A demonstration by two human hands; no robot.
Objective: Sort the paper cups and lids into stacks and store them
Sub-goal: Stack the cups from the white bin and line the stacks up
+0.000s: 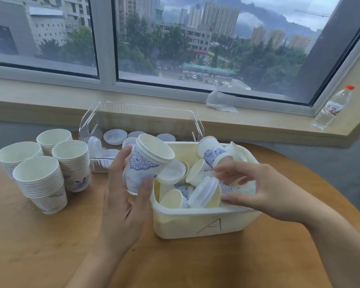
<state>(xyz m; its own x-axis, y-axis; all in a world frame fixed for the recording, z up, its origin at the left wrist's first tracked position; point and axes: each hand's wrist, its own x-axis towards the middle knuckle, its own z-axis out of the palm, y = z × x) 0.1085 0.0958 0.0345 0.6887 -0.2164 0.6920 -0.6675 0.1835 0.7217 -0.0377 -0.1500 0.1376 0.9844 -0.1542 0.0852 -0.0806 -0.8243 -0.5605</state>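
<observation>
- Hands: two, both bare. Left hand [123,196] grasps one paper cup [142,165], blue-patterned and tilted with its mouth toward the far right, just left of the bin. Right hand [256,190] reaches into the bin with fingers spread and relaxed; whether it grips anything cannot be told.
- Cream plastic bin [204,222], marked "A" on its near wall, stands at centre right on the round wooden table [50,246]. It holds a jumble of loose cups, several still capped; one capped cup [204,192] lies on its side near the right hand's thumb. An exact count is not possible.
- Cup stacks: four, upright, at the left of the table, touching one another; the nearest stack [41,183] stands foremost.
- Clear plastic tray [87,125], far centre, holds loose translucent lids [115,137]; about six are discernible.
- Window sill: one water bottle [332,108] at far right, one crumpled tissue [220,101].
</observation>
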